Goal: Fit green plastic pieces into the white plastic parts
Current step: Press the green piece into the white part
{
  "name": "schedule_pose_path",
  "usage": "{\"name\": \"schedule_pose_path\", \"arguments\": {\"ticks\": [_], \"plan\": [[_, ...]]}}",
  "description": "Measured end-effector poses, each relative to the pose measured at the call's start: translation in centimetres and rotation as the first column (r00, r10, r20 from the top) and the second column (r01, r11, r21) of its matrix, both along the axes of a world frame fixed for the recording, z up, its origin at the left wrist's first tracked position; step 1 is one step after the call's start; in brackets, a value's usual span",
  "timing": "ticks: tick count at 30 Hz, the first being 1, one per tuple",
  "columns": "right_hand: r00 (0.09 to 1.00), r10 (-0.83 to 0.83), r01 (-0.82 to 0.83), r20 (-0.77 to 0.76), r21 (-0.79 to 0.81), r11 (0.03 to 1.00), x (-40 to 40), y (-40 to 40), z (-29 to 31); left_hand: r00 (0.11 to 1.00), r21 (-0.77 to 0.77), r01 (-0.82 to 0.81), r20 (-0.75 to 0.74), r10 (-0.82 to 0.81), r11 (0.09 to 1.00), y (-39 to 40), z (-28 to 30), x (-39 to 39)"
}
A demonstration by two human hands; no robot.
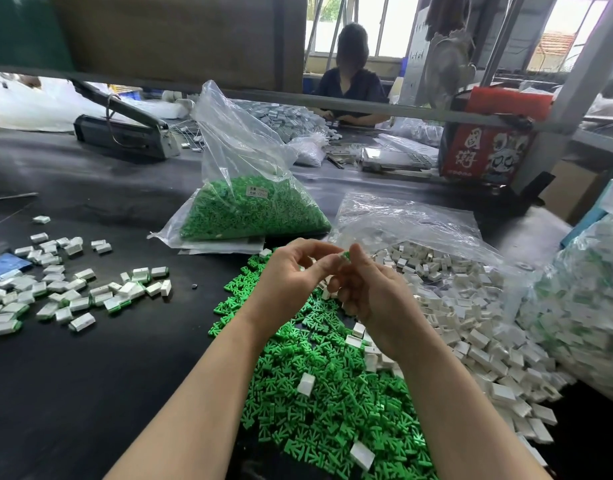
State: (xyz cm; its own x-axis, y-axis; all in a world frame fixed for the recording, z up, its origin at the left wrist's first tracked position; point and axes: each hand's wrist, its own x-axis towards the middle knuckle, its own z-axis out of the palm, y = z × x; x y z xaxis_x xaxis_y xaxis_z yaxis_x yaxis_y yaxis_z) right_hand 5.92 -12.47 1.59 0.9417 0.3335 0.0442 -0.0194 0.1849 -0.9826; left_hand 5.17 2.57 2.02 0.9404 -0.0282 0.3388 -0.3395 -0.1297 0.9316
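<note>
- Along the near edge of the table (90, 375), a heap of loose green pieces (332, 410) lies under my forearms, with a few white parts scattered on top.
- Above that heap, my left hand (291, 275) and right hand (371, 292) meet, fingers curled; together they pinch one green piece (346, 255) at the fingertips. My right hand also has white parts (332, 284) tucked under its curled fingers.
- Toward the right edge, a pile of white parts (478, 323) spills out of an open clear bag (419, 220), touching the green heap.
- Toward the left edge, joined white-and-green units (66, 289) lie spread out, well apart from my hands.
- Beyond my hands, near the table's middle, a clear bag of green pieces (249, 209) sits with a label on it.
- At the far edge, another person (350, 88) sits facing me, beside a red printed box (488, 150).
</note>
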Motion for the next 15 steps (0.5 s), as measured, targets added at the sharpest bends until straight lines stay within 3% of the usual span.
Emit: {"name": "schedule_pose_path", "arguments": {"ticks": [15], "plan": [[1.000, 0.001, -0.001, 0.010, 0.017, 1.000, -0.10, 0.03, 0.02, 0.994, -0.085, -0.072, -0.085, 0.065, 0.994, -0.87, 0.24, 0.02]]}}
